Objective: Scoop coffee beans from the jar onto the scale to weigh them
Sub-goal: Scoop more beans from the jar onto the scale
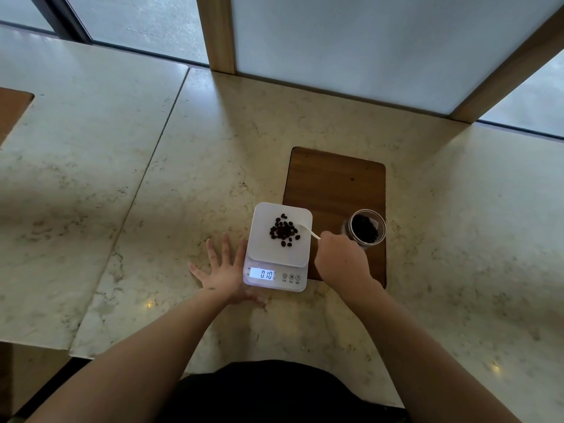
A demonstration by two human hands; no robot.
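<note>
A white digital scale stands on the marble counter, its lit display reading 010. A small heap of dark coffee beans lies on its platform. My right hand is shut on a white plastic spoon, whose bowl rests at the right edge of the heap. Just right of the scale stands an open clear jar with dark beans inside. My left hand lies flat on the counter against the scale's left side, fingers spread, holding nothing.
A brown wooden board lies under the jar and behind the scale. The marble counter has a seam running diagonally at the left. A wood-framed frosted panel rises behind it. Another wooden inlay shows at the far left.
</note>
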